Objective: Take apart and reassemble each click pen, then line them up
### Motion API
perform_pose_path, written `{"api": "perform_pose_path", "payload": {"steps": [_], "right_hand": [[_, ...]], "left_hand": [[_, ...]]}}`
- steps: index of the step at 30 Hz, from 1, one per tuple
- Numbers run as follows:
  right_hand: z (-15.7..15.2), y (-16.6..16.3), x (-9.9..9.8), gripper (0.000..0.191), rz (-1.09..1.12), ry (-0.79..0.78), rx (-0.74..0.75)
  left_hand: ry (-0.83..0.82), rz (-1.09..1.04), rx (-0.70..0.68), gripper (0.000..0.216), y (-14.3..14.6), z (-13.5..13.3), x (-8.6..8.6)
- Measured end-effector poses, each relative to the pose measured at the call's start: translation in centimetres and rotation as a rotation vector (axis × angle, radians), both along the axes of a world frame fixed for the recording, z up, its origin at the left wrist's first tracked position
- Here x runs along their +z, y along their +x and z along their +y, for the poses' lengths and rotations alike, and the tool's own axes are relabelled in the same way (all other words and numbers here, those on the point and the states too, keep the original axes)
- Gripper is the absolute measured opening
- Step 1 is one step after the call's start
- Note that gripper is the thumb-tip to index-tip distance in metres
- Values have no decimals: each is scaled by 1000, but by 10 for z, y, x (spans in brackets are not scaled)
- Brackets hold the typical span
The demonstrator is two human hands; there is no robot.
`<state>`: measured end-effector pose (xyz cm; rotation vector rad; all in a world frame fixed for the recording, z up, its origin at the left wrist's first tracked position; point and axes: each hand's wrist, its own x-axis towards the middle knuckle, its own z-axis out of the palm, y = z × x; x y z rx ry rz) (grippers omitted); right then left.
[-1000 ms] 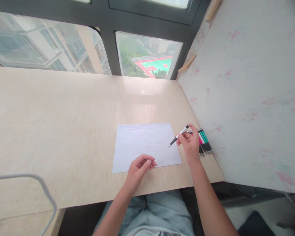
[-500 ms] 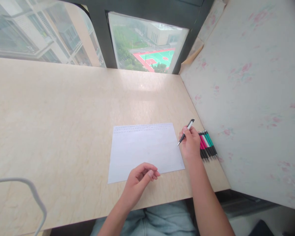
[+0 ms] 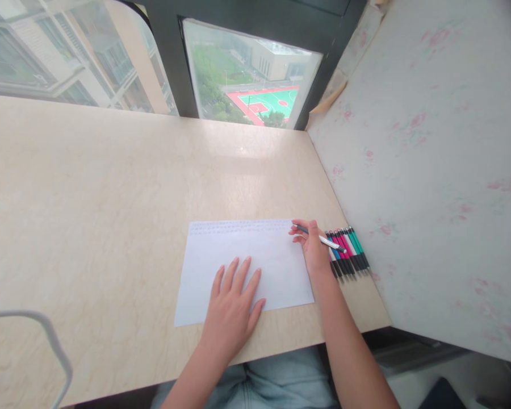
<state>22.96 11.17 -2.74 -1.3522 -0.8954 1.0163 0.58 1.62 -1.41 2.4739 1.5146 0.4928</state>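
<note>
A white sheet of paper (image 3: 234, 247) lies on the table, with a few lines of small handwriting along its top; the words are too small to read. My left hand (image 3: 234, 307) rests flat on the paper's lower part, fingers spread. At the sheet's right edge, my right hand (image 3: 313, 244) holds a white and black pen (image 3: 331, 244) between thumb and fingers. The pen's dark grip end points left toward the written lines, and its other end slants down to the right. Just right of that hand lies a row of several coloured pens (image 3: 351, 253), partly hidden by it.
The pale marbled table (image 3: 111, 216) stretches left and back to the windows. A papered wall (image 3: 430, 199) with pink flowers bounds the right side. A grey-white cable (image 3: 53, 335) curves over the table at the lower left.
My left hand has gone from curled at the paper's lower edge to flat on the sheet. My right hand has shifted up and left, and the pen has turned in its fingers. The paper moved slightly left.
</note>
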Motion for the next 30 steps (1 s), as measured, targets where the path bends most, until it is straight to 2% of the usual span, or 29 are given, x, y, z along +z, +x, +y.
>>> {"api": "perform_pose_path", "payload": {"steps": [7,12,14,18,22,30], "right_hand": [[4,-3,-2,34,-319,-39,11],[17,-5,-6,39,-660,36,-93],[20,-3,-9,40,-725,50,-82],[19,-2,-13,37,-778,55,-21],[18,-1,-14,36,-779,68,-26],[14,-5,-7,38,-723,88,3]], "left_hand": [[41,53,26,46,-8,-17,0],[67,52,37,46,-8,-18,-1],[63,68,25,47,-9,-18,-3],[42,74,5,49,-11,-19,-5],[34,27,17,48,-12,-19,-4],[46,14,16,47,-11,-19,-3]]}}
